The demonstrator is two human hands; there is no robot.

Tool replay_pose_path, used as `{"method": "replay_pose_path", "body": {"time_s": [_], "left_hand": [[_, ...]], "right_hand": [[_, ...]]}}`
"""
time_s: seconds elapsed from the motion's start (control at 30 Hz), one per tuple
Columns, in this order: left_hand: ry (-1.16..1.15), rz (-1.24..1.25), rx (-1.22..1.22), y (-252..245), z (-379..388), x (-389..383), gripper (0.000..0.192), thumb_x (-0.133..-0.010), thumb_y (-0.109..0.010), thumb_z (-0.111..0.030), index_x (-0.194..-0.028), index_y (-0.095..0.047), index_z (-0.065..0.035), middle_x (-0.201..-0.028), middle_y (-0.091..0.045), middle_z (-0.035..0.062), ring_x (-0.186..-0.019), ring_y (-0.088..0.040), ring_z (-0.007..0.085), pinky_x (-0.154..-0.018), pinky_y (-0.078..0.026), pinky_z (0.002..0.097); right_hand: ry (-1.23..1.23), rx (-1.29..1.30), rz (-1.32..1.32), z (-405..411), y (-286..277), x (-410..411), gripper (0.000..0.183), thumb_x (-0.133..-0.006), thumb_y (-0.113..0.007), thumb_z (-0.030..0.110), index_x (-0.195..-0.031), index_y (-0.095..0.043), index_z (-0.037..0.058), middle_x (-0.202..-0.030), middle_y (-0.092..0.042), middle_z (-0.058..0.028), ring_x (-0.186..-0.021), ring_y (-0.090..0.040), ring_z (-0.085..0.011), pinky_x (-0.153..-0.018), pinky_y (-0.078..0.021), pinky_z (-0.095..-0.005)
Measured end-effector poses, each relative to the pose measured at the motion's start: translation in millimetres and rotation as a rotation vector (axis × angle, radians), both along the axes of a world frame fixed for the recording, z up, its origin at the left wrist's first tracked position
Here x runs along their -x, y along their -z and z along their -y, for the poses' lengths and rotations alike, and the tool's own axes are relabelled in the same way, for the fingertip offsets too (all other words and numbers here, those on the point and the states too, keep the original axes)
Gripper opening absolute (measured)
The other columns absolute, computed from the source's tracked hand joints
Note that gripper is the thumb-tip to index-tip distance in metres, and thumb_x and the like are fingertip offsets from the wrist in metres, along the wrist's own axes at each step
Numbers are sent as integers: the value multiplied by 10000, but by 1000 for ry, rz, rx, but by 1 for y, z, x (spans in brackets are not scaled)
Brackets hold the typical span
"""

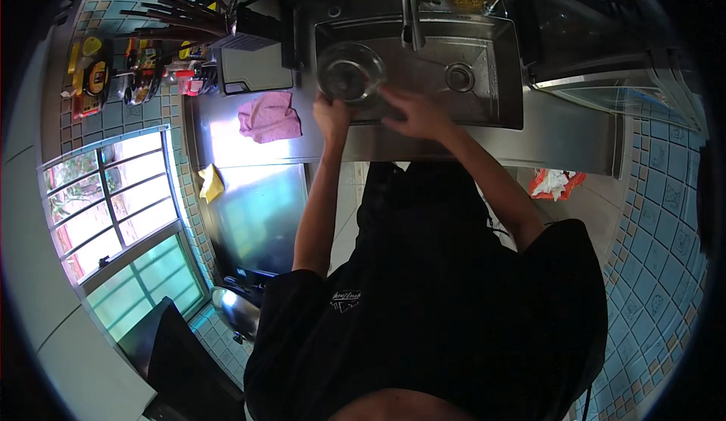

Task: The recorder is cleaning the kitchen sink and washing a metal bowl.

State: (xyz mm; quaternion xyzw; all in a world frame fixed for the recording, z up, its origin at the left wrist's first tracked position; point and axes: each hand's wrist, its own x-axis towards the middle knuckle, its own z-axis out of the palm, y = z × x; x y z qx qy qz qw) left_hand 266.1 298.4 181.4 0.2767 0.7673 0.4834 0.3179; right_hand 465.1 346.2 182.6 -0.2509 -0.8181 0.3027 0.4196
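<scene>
A clear round bowl point(350, 72), glass by its look, is held over the left part of the stainless steel sink point(422, 112). My left hand point(332, 116) grips its near left rim. At the bowl's right side is my right hand point(417, 112), fingers spread and a little blurred; whether its fingertips touch the bowl I cannot tell. Above the sink's middle hangs the faucet spout point(411, 10). The round drain point(459, 77) lies in the basin to the right of my right hand.
Left of the sink, a pink cloth point(270, 117) lies on the steel counter point(385, 148). Behind it are a cutting board point(257, 68), a chopstick holder point(247, 30) and several bottles point(142, 69). A yellow cloth point(211, 184) rests at the left. Glass panels point(618, 95) stand at the right.
</scene>
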Motion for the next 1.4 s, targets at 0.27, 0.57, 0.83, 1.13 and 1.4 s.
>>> {"method": "replay_pose_path", "body": {"time_s": [0.27, 0.57, 0.83, 1.13, 1.4], "left_hand": [[45, -220, 141, 25, 17, 33, 391, -830, -557, -259, -1042, -636, 60, -884, -690, 238, -862, -680, 351, -750, -499, 437], [-14, 196, 287, 125, 20, 16, 409, -862, -463, -332, -1016, -629, 7, -914, -650, 249, -833, -628, 381, -757, -468, 498], [-113, 328, 269, 68, 30, 20, 380, -843, -487, -305, -805, -657, 33, -775, -629, 164, -665, -638, 263, -583, -499, 364], [1, 730, 114, 50, 40, 8, 358, -912, -473, -278, -1114, -619, -22, -1053, -632, 128, -899, -652, 299, -761, -537, 477], [-12, 875, 69, 46, 30, -7, 488, -961, -423, -424, -1246, -544, -46, -1091, -624, 101, -1009, -613, 264, -830, -518, 481]], "right_hand": [[-548, -98, 842, -31, 25, 36, 335, -778, -607, 58, -1112, -619, 88, -905, -669, -173, -854, -668, -356, -720, -554, -459], [-444, 30, 580, 5, 0, 55, 193, -699, -597, 8, -888, -636, 9, -755, -647, -213, -756, -659, -389, -674, -537, -485], [-525, 37, 705, 12, -4, 23, 309, -731, -574, 0, -1025, -657, 43, -865, -674, -212, -808, -663, -382, -697, -536, -484], [-494, 26, 703, 7, -7, 16, 275, -731, -570, 14, -995, -641, -8, -866, -665, -244, -843, -649, -412, -751, -512, -520], [-417, 112, 675, 2, -1, 26, 264, -743, -572, 37, -991, -660, 53, -840, -667, -223, -812, -656, -395, -713, -521, -504]]}}
